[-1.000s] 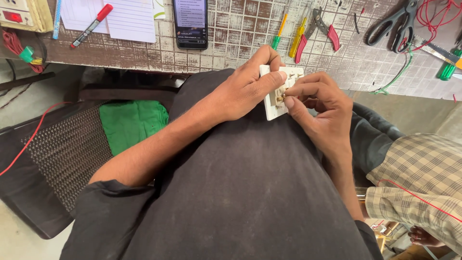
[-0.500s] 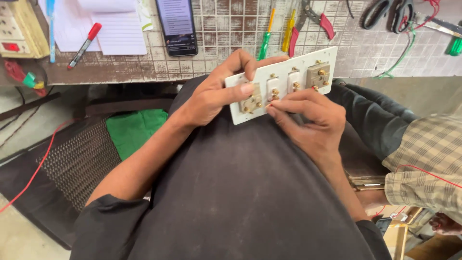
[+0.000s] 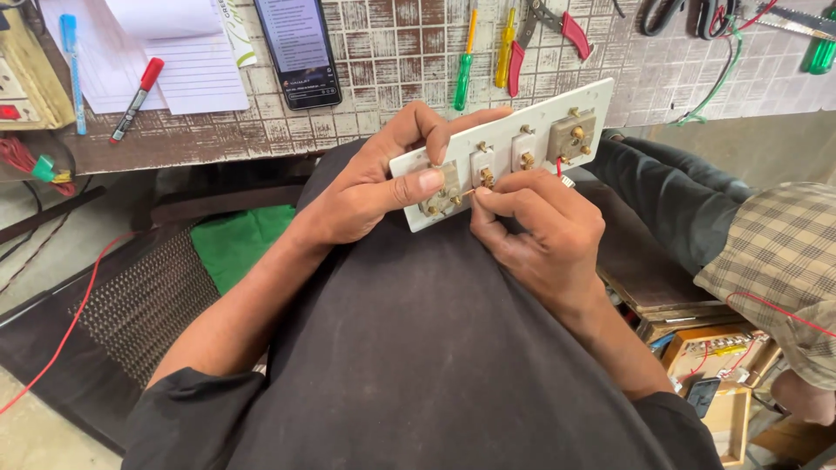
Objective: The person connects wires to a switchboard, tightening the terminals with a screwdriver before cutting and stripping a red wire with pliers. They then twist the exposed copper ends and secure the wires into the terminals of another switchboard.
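Both hands hold the white switch plate (image 3: 514, 148): your left hand (image 3: 374, 187) clamps its nine-o'clock end, your right hand (image 3: 535, 226) pinches a thin wire (image 3: 464, 193) below.

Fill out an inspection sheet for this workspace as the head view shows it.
Surface: worn white tiled bench top, cluttered along its near edge.
Job's things: white rectangular switch plate with brass terminals, back side up, above the lap.
Clutter: black phone, lined paper, red-capped marker, green and yellow screwdrivers, red-handled pliers.
Grippers: left hand grips the plate's end; right hand pinches at a terminal.
Cables: thin red wire over the floor.
Surroundings: a person's checked sleeve at right.
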